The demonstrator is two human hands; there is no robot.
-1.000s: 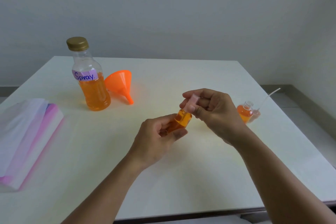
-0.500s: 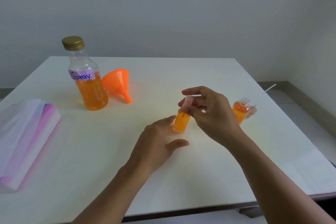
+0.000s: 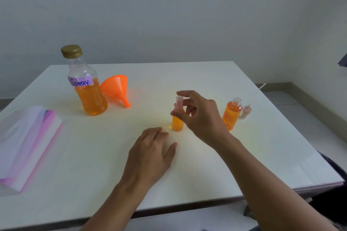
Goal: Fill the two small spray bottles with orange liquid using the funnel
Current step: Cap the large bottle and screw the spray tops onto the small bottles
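While the right hand [image 3: 201, 120] pinches the pale cap of the upright small clear spray bottle [image 3: 177, 124], orange-filled, at mid-table, the left hand [image 3: 150, 154] lies flat, open, near it. The uncapped second small bottle [image 3: 231, 114] stands upright just right of the grip; right hand nearer.

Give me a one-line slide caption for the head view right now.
Right hand pinches the capped spray bottle upright on the table; left hand open beside it.
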